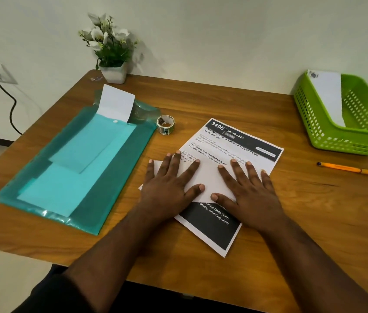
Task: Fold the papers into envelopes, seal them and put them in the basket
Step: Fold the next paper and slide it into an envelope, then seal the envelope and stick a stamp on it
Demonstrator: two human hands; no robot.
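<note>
A printed sheet (pixel 230 141) headed "3405 DINING AREA" lies in the middle of the wooden table (pixel 201 98), with a white folded flap (pixel 210 179) laid across it. My left hand (pixel 169 181) and my right hand (pixel 248 188) both press flat on that flap, fingers spread, gripping nothing. A roll of stickers (pixel 165 124) stands just beyond the sheet to the left. The green basket (pixel 345 141) sits at the far right and holds one white folded envelope (pixel 327 96) leaning against its wall.
A teal plastic folder (pixel 115 177) with papers inside covers the left side; a white folded paper (pixel 116 102) sticks out of its top. An orange pen (pixel 350 169) lies at the right. A potted plant (pixel 110 46) stands at the back. A wall socket with a cable (pixel 9 102) is at the left.
</note>
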